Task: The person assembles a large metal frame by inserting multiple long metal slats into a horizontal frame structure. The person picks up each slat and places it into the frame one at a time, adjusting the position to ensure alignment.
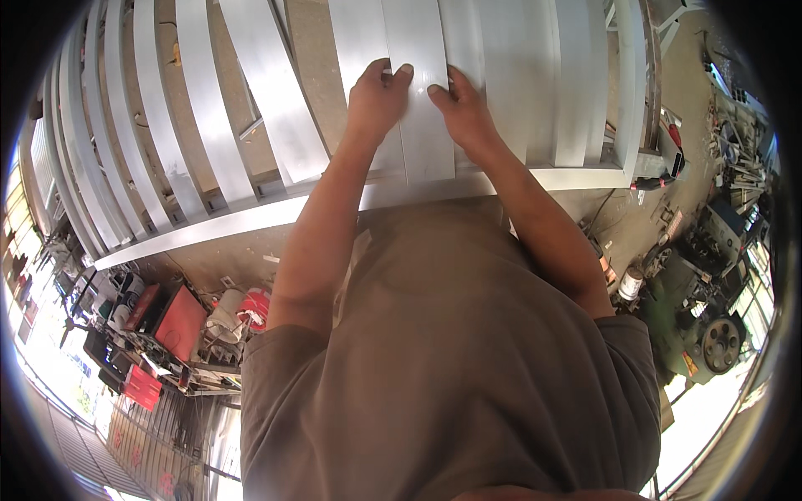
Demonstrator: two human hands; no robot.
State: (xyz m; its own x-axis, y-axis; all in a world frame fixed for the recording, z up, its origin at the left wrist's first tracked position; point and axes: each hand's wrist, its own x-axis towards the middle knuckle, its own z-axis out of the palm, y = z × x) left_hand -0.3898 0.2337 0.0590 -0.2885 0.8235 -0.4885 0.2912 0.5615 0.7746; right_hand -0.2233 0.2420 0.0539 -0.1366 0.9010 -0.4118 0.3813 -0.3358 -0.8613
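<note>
Here, silver slat point(427, 142) between left hand point(376, 102), right hand point(466, 118) — thumbs point(405, 73) on top; cannot tell if pinching.

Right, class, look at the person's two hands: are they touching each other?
Apart. The head view shows a plain gap: bare metal strip is visible between the left hand and the right hand.

Brownish floor point(221, 260); red box point(181, 324) left; bright light point(57, 355) beyond.

Left hand point(378, 107), right hand point(465, 117) at opposite long edges of silver slat point(424, 138).
</note>
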